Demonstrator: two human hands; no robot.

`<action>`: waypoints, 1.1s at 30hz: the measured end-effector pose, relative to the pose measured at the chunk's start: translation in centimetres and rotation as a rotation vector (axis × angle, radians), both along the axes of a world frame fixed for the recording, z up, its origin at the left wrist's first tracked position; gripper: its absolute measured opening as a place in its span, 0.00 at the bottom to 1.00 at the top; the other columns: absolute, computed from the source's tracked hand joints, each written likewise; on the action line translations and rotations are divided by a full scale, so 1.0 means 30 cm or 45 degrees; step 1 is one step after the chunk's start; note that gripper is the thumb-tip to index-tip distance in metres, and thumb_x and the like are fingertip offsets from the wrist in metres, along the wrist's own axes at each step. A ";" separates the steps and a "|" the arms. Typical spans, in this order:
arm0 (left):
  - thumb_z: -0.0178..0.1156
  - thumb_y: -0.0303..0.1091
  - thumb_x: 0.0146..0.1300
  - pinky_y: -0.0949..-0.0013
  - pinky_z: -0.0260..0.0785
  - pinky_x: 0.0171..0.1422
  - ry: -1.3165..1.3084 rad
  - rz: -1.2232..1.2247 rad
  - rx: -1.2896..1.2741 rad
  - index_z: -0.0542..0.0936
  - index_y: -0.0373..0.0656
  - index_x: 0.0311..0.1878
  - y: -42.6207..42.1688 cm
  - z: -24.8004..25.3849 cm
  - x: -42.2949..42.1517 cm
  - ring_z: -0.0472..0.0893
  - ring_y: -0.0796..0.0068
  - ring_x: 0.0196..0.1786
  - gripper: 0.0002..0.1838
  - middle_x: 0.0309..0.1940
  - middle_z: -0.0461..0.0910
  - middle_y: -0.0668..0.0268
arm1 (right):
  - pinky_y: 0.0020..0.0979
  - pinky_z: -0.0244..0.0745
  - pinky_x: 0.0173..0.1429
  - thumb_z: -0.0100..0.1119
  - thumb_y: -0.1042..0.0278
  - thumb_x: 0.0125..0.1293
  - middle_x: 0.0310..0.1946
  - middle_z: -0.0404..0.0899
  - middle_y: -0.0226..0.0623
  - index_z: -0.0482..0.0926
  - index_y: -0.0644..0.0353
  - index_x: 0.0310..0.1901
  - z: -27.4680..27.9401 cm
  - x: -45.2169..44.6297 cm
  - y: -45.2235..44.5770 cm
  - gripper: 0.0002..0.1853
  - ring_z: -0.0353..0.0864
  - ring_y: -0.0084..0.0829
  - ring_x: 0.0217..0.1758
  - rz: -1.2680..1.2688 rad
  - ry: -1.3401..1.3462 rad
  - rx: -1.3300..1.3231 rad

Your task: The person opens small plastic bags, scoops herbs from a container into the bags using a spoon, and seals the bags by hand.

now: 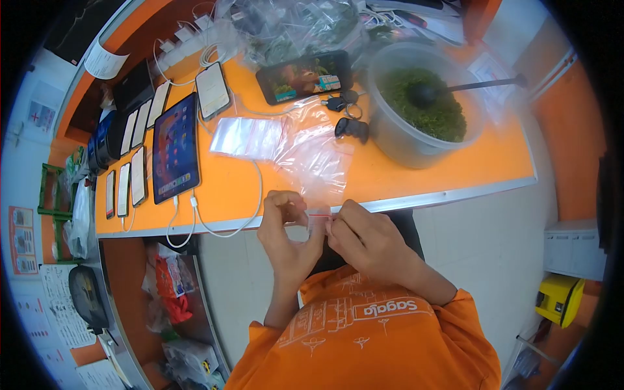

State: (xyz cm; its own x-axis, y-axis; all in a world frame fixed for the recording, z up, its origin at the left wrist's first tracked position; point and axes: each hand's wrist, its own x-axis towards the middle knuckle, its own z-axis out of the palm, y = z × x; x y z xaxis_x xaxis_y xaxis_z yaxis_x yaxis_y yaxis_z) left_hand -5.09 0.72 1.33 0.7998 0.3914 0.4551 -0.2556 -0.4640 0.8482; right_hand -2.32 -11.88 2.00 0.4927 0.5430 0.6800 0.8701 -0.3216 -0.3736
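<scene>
Just off the table's front edge, a small clear zip bag (318, 224) with a red line along its top is held between my hands. My left hand (286, 237) has its fingers curled, its thumb against the bag's left side. The fingers of my right hand (370, 239) pinch the right side of the bag. Behind them, loose clear plastic bags (318, 159) lie spread on the table, beside a stack of flat clear bags (247, 137). A translucent tub (406, 146) of shredded green plant matter (422, 107) stands at the right, a black long-handled scoop (426, 95) resting in it.
On the orange table (224, 188) lie a tablet (175, 149), several phones, white cables (260, 188), keys (342, 102) and a black earbud-like case (351, 130). One landscape phone (305, 77) shows a video. Filled plastic bags (299, 29) crowd the back.
</scene>
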 end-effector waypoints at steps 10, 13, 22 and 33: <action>0.60 0.15 0.46 0.75 0.66 0.28 -0.219 0.090 0.078 0.72 0.36 0.29 0.018 -0.027 0.025 0.72 0.72 0.25 0.09 0.25 0.70 0.62 | 0.27 0.67 0.21 0.58 0.80 0.48 0.23 0.63 0.37 0.68 0.66 0.27 -0.020 0.008 -0.011 0.08 0.69 0.31 0.20 -0.071 0.218 0.224; 0.59 0.14 0.46 0.76 0.66 0.27 -0.259 -0.001 0.152 0.72 0.36 0.29 0.010 -0.034 0.009 0.72 0.73 0.24 0.09 0.25 0.71 0.62 | 0.29 0.67 0.21 0.58 0.81 0.50 0.23 0.64 0.38 0.69 0.66 0.28 -0.019 0.010 0.002 0.07 0.70 0.32 0.20 -0.094 0.324 0.348; 0.56 0.18 0.53 0.79 0.66 0.23 -0.137 0.226 0.517 0.72 0.36 0.32 0.164 -0.026 0.090 0.71 0.79 0.27 0.04 0.31 0.69 0.63 | 0.30 0.67 0.23 0.59 0.77 0.52 0.25 0.65 0.38 0.70 0.64 0.31 -0.046 0.022 -0.004 0.08 0.71 0.33 0.22 -0.026 0.435 0.221; 0.59 0.32 0.53 0.59 0.72 0.39 0.467 0.222 1.399 0.75 0.47 0.46 0.403 0.048 0.366 0.78 0.61 0.44 0.15 0.46 0.73 0.63 | 0.32 0.69 0.25 0.59 0.74 0.52 0.29 0.66 0.38 0.70 0.62 0.35 -0.070 0.020 -0.039 0.10 0.72 0.37 0.26 -0.097 0.409 0.009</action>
State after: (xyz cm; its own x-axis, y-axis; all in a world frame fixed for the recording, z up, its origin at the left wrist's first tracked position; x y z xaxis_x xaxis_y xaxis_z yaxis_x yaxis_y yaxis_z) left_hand 5.88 12.83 2.78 0.9277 0.0482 0.3702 0.0602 -0.9980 -0.0209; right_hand -1.73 -13.05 -0.09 0.7213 0.4925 0.4870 0.6812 -0.3776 -0.6272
